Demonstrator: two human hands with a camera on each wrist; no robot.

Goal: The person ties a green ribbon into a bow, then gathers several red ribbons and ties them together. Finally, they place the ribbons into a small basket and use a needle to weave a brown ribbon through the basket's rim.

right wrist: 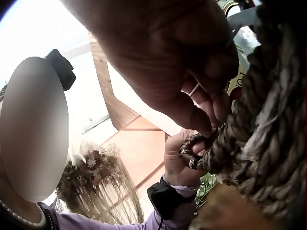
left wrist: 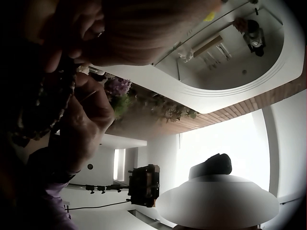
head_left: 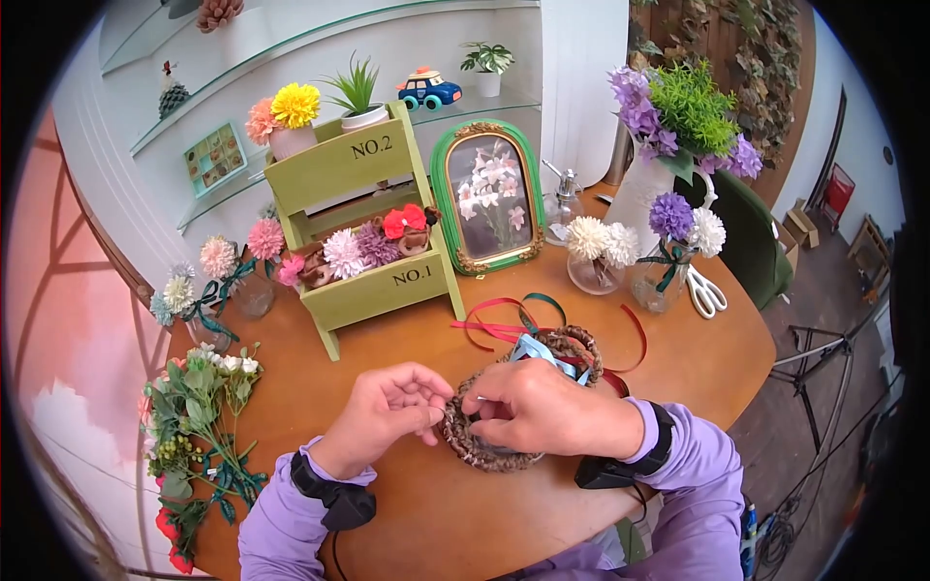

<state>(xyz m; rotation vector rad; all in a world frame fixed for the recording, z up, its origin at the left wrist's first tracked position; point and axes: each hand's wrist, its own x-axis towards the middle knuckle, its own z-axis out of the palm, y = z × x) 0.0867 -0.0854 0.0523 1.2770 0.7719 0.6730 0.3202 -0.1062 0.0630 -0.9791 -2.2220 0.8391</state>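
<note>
A braided brown basket [head_left: 494, 463] with a light blue ribbon [head_left: 544, 356] lies at the table's front. My left hand [head_left: 392, 412] holds a small braided loop [right wrist: 192, 151] at its edge, fingers curled. Over the basket is my right hand [head_left: 547, 407], its thumb and fingers bent close to the rope rim. A thin white piece [right wrist: 194, 89] shows between the right fingers in the right wrist view; what it is, I cannot tell. In the left wrist view the basket [left wrist: 53, 108] is dark, and the fingertips partly hide where they meet it.
Red ribbons [head_left: 489, 324] curl behind the basket. Beyond stand a green two-tier stand [head_left: 373, 300], a framed flower picture [head_left: 492, 198] and flower vases [head_left: 596, 273]. White scissors [head_left: 705, 295] lie at the right, with a bunch of artificial flowers [head_left: 203, 416] at the left.
</note>
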